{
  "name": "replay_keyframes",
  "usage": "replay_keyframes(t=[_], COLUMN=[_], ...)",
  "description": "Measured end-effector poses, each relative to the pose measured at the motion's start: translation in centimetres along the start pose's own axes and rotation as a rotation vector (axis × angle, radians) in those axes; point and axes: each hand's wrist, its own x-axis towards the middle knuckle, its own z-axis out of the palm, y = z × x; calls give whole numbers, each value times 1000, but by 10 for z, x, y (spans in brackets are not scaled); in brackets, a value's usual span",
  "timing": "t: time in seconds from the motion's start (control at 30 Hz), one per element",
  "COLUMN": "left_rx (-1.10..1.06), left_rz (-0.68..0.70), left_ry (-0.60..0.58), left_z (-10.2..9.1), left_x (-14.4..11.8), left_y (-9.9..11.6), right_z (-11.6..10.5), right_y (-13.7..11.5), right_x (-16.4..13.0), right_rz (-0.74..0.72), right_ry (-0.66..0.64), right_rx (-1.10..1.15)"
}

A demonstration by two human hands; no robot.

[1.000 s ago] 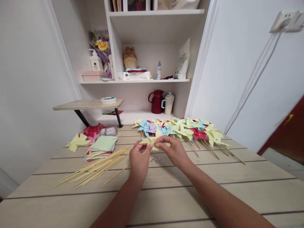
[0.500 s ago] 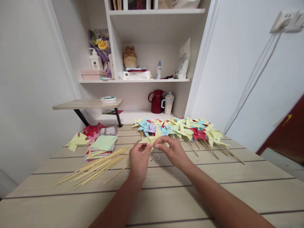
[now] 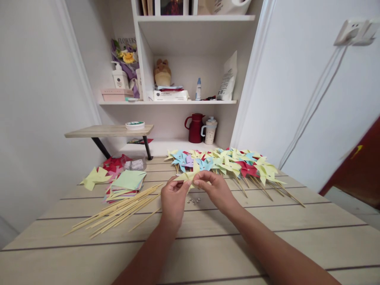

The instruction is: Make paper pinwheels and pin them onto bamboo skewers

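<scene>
A pale yellow paper pinwheel is held up over the table between both hands. My left hand pinches it from the left, thumb against the folded paper near the middle. From the right, my right hand has thumb and forefinger closed at the pinwheel's centre. Whether a small fastener sits between those fingertips is hidden. Just below the hands, several small silvery metal pieces lie on the tabletop. Thin wooden sticks lie in a loose bundle left of my left hand.
Finished pinwheels on sticks lie in rows behind and right of my hands. At the left are stacked coloured paper squares, a loose yellow pinwheel and a small raised shelf. A red jug and a cup stand behind.
Both hands stay at the pinwheel with almost no movement. My right fingertips have shifted very slightly at its centre, and the view has tilted a little.
</scene>
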Motion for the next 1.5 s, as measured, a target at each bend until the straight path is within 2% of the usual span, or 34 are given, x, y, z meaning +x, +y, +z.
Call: replay_keyframes(t=[0.17,0.53,1.17,1.4,1.5], left_rx=[-18,-53,-59,-117,-130], left_rz=[1,1,-16,-102,-108], left_ry=[8,30,44,50,42], left_z=[0,3,3,4,3], left_x=[-1,-4,-4,-7,-7], left_y=[0,4,5,10,10], right_z=[5,8,10,8,8], right_y=[-4,-4,1,-3,-4], right_x=[-2,-5,-4,-6,-7], right_rz=[-42,-159,-5,-199,-237], right_ry=[76,154,81,138,131], right_rx=[-48,-89,140,-103,-146])
